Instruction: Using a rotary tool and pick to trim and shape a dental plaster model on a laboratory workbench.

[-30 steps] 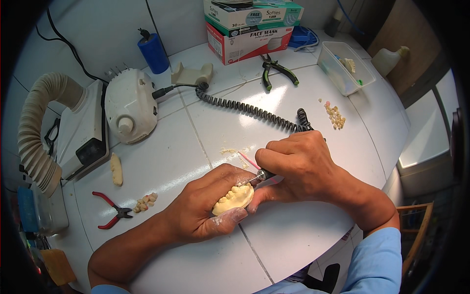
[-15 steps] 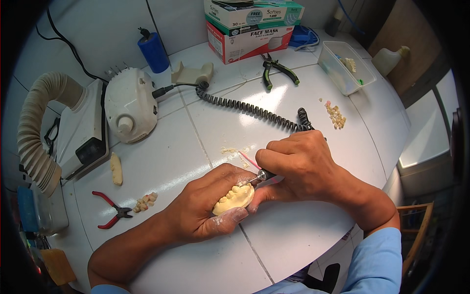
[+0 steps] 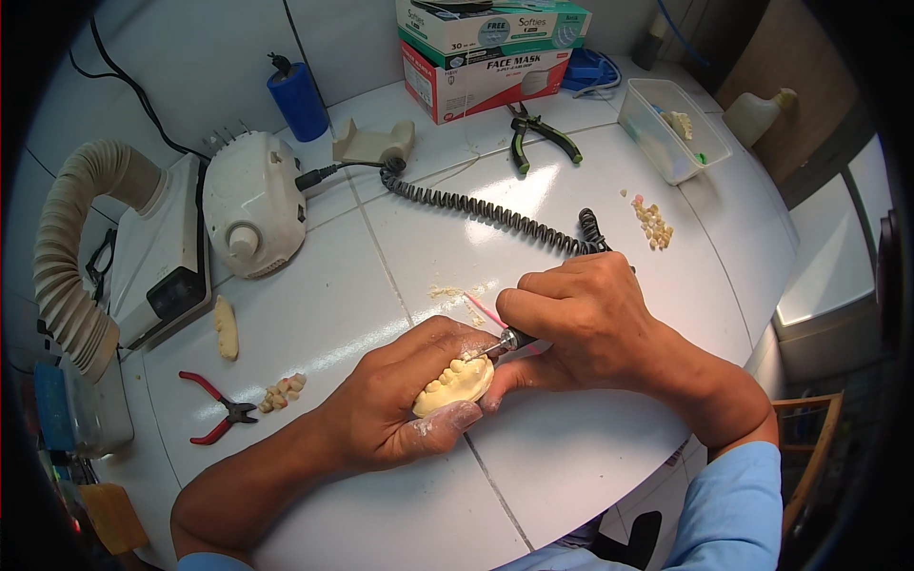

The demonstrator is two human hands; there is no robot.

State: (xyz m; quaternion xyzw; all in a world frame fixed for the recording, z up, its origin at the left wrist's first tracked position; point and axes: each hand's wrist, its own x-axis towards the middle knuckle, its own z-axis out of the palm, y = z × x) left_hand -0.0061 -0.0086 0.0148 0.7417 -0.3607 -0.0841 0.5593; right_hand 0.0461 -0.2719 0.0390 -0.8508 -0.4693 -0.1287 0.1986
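My left hand [image 3: 390, 400] is closed round a cream plaster dental cast [image 3: 452, 388] with a row of teeth along its top, and white dust coats its fingertips. In my right hand [image 3: 581, 319] is a black-and-silver rotary handpiece [image 3: 517, 339], its thin tip at the cast's teeth, while my right thumb reaches to the cast's side. A coiled black cord [image 3: 476, 214] runs from the handpiece area back to a white control box [image 3: 257, 205]. Just beyond my hands lie cream shavings [image 3: 447, 292] and a pink thin item [image 3: 481, 307], partly hidden.
Hosed machine [image 3: 171, 285] at left; red pliers [image 3: 208, 433], loose tooth pieces [image 3: 284, 390], a cream piece [image 3: 227, 328] nearby. Behind: blue cylinder [image 3: 298, 105], cradle [image 3: 371, 147], stacked boxes [image 3: 481, 90], black-green pliers [image 3: 562, 143]. Right: plastic container [image 3: 657, 152], more tooth pieces [image 3: 655, 228], white bottle [image 3: 752, 119].
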